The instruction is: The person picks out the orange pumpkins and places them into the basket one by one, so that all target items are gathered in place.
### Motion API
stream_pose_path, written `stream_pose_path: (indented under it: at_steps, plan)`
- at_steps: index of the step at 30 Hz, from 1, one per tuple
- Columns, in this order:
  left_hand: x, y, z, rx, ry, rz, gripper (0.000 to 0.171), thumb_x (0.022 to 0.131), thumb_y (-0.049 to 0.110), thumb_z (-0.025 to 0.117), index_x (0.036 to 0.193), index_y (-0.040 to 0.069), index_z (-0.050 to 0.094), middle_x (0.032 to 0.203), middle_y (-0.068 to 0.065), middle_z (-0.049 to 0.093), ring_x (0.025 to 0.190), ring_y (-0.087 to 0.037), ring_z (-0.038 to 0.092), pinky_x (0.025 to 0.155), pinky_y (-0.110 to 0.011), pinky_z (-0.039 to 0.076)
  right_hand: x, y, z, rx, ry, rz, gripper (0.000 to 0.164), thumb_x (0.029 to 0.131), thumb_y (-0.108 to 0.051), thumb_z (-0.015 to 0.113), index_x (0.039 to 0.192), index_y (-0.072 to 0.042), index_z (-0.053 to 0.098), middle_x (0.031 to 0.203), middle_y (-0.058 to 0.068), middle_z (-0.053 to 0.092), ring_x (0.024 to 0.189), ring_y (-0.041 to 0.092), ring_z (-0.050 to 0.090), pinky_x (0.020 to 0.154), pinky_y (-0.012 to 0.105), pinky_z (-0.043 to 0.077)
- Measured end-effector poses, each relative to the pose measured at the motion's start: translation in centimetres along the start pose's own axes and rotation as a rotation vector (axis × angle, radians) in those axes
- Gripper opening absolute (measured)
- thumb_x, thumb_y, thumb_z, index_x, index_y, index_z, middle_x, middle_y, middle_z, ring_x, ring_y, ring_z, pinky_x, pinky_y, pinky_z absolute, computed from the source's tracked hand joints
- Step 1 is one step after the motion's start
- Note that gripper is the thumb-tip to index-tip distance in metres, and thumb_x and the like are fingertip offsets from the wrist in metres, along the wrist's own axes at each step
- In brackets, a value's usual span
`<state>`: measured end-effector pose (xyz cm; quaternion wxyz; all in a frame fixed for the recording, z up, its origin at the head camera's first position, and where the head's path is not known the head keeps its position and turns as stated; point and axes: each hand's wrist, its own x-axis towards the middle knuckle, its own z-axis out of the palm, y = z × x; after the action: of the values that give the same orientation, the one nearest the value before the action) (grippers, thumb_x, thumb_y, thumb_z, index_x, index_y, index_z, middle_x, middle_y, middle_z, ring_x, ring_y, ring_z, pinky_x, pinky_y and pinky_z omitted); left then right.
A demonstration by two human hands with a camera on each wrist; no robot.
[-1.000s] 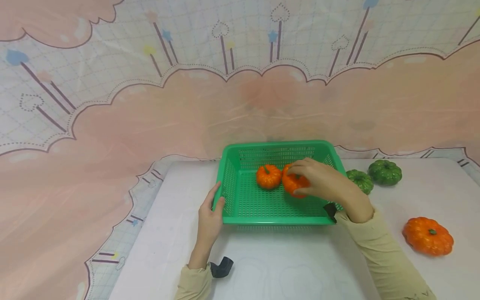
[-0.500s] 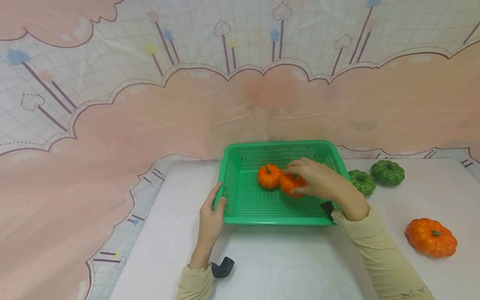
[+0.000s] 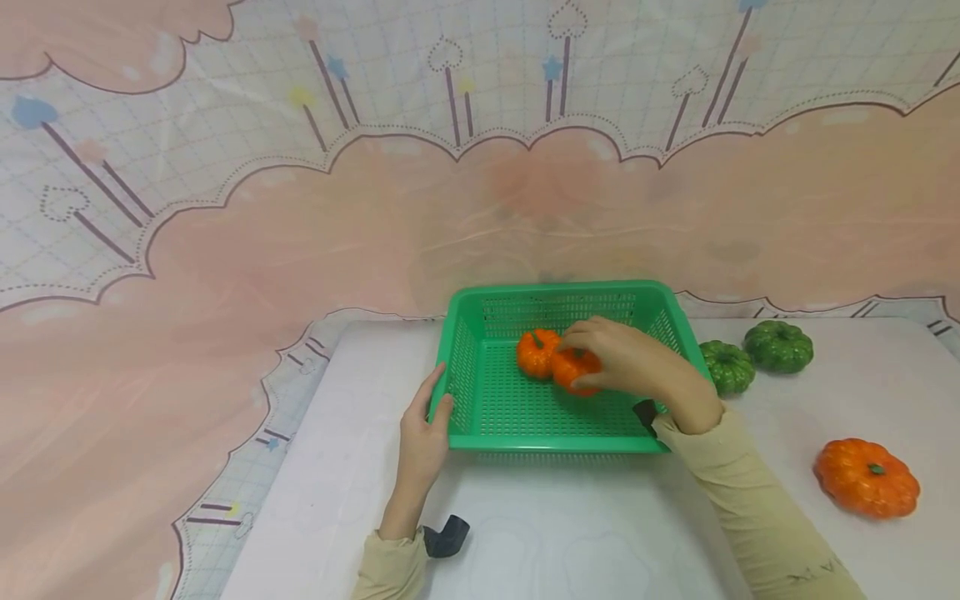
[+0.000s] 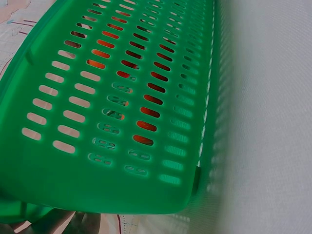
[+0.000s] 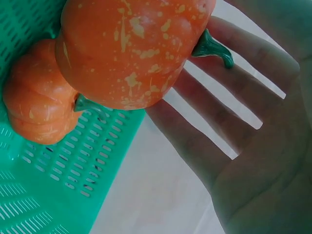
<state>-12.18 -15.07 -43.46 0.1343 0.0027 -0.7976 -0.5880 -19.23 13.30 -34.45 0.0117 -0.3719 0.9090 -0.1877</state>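
Note:
A green plastic basket [image 3: 555, 443] with slotted walls stands on the white table. My left hand [image 3: 422, 442] grips its left rim, thumb on the near side; in the left wrist view only dark fingertips [image 4: 80, 224] show below the basket's end wall [image 4: 97, 187]. Inside the basket, my right hand [image 3: 630, 360] holds a small orange pumpkin [image 3: 573, 372] by its top, fingers and thumb on either side. Up close this pumpkin [image 5: 131, 48] has yellow flecks and a green stem. Beside it, to the left, sits another orange pumpkin [image 3: 536, 353], overlapped by the held one.
Right of the basket lie two green pumpkins [image 3: 778, 347], the nearer one [image 3: 729, 367] close to the basket wall. A larger, flatter orange pumpkin [image 3: 867, 478] rests at the table's right. Behind the table hangs a patterned pink and white cloth [image 3: 480, 217].
My right hand has moved slightly left inside the basket, bringing the held pumpkin up against the other orange one. My left hand has stayed at the rim.

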Motion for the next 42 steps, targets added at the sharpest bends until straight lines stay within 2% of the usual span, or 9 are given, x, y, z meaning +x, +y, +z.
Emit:
stream_pose_path:
  at_steps: [7,29,42]
  plan:
    - [0.0,-0.1,-0.1,-0.003,-0.006,0.007,0.047,0.103,0.011,0.048,0.15,0.012,0.043,0.156,-0.011,0.039,0.145,-0.029,0.036,0.117,-0.044,0.034,0.5,-0.1,0.3,0.023,-0.033,0.0,0.044,0.079,-0.018,0.085,0.119,-0.008,0.07,0.121,0.005,0.066,0.113,0.025,0.058,0.093,0.041,0.053]
    - [0.0,0.0,-0.1,-0.009,-0.005,0.015,0.047,0.103,0.008,0.048,0.15,0.011,0.044,0.156,-0.014,0.039,0.144,-0.031,0.038,0.115,-0.046,0.036,1.3,-0.1,1.0,0.048,-0.061,-0.03,0.041,0.079,-0.018,0.085,0.117,-0.007,0.071,0.113,0.004,0.068,0.103,0.023,0.062,0.087,0.037,0.054]
    - [0.0,-0.1,0.0,-0.009,-0.003,0.014,0.047,0.103,0.008,0.048,0.149,0.012,0.045,0.155,-0.014,0.04,0.144,-0.031,0.038,0.116,-0.046,0.036,2.0,-0.4,1.4,0.083,-0.117,-0.065,0.044,0.08,-0.017,0.084,0.119,-0.004,0.07,0.119,0.005,0.07,0.114,0.025,0.062,0.097,0.039,0.053]
